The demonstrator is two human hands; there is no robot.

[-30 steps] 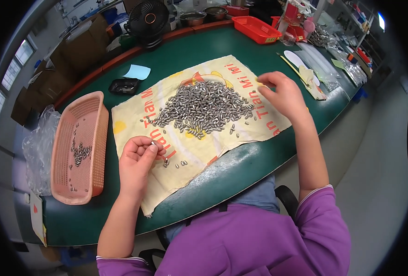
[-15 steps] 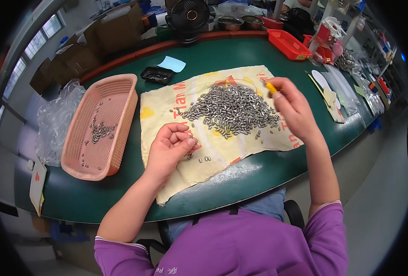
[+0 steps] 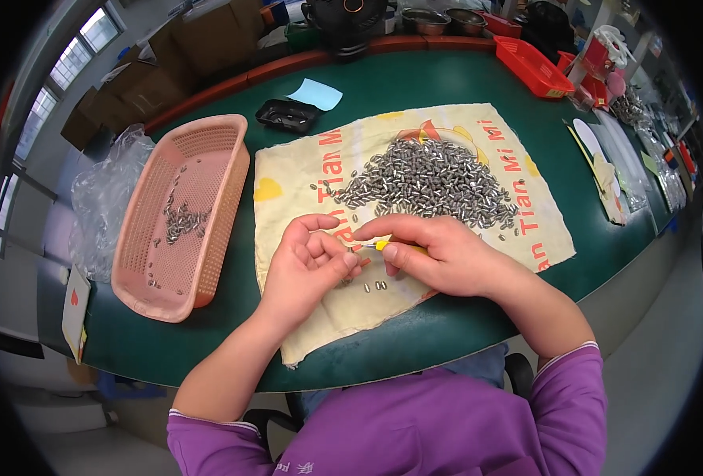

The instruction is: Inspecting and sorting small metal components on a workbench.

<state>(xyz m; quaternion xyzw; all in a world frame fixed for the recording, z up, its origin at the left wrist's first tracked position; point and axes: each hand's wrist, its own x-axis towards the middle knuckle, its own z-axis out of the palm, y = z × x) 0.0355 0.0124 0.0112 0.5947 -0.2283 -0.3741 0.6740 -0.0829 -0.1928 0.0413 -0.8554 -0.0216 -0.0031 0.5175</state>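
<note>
My left hand (image 3: 304,262) is closed, pinching a small silvery metal piece (image 3: 352,258) between thumb and fingers. In my right hand (image 3: 446,252) is a small tool with a yellow handle (image 3: 382,246); its thin metal tip reaches the fingertips of my left hand. Exactly where the tip meets the piece is too small to tell. Just beyond both hands, a heap of small oval metal pieces (image 3: 438,182) covers the middle of a cream printed cloth (image 3: 312,329). Several loose pieces (image 3: 380,285) lie nearer me, beside my left hand.
A pink perforated basket (image 3: 236,186) holding scattered metal pieces (image 3: 183,220) stands at the left, by a clear plastic bag (image 3: 101,206). Behind the cloth are a black tray (image 3: 288,117) and blue paper (image 3: 317,94). A red basket (image 3: 534,67) sits far right on the green table (image 3: 415,79).
My right hand has come down and left with the yellow-handled tool, from above the heap's right side to my left hand. My left hand keeps its pinch. The whole view has shifted slightly.
</note>
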